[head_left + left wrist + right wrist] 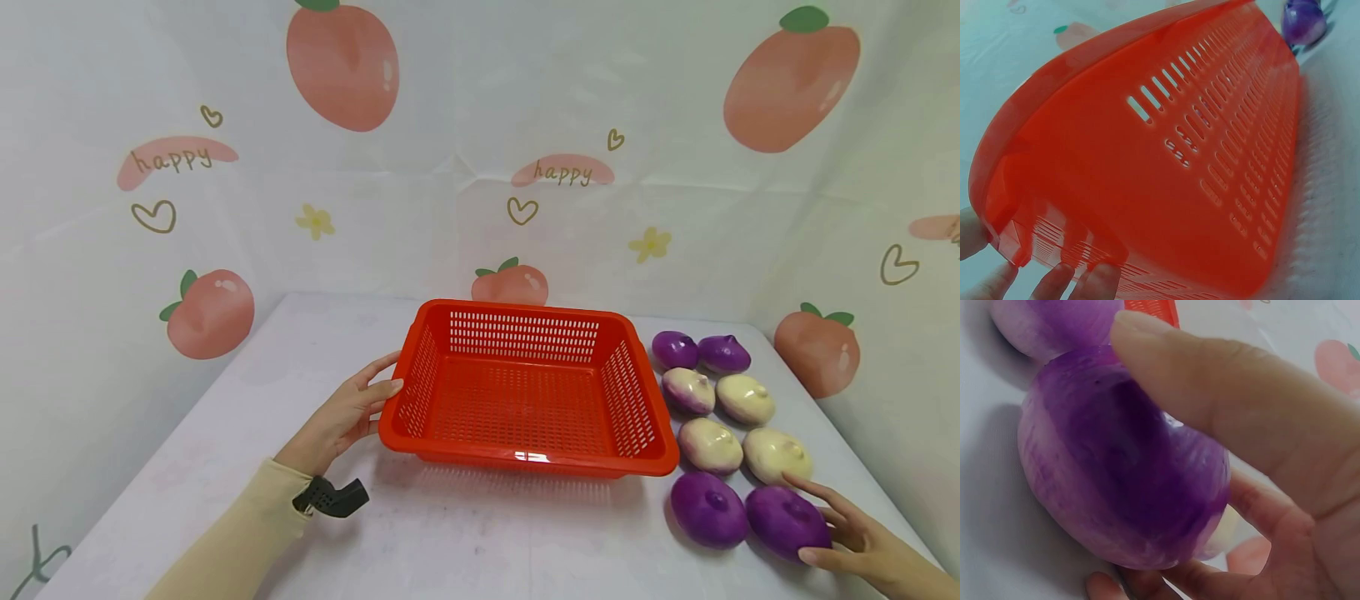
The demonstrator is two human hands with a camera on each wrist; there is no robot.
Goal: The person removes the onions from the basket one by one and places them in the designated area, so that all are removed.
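At the far left, the left hand (pixel 341 417) is laid against the outer left end of the red basket (pixel 480 454), fingers nearly straight and spread, with fingertips (pixel 1100 278) touching the wall just under the rim; nothing is clasped, the basket is only steadied. The basket is seen sitting flat on the white table (pixel 247 392), directly to the right of that hand, and nothing lies inside it.

To the right of the basket, eight onions are lined up in two columns, purple ones at the far and near ends and pale ones (pixel 710 444) between them. The nearer purple pair sits closest to the right hand, with one purple onion (pixel 708 509) just to the left of the gripped one and touching it or nearly so.

At the far right, the right hand (pixel 862 542) is closed around the nearest purple onion (pixel 787 521): the thumb (pixel 1210 387) is curved over its top and the fingers (pixel 1147 584) are tucked under its far side. The onion appears to rest on the table within the grasp; whether it is lifted at all cannot be told.

As judged from the layout, the work is at its very beginning: no onion has been placed in the basket, one is in hand, and seven others lie untouched.
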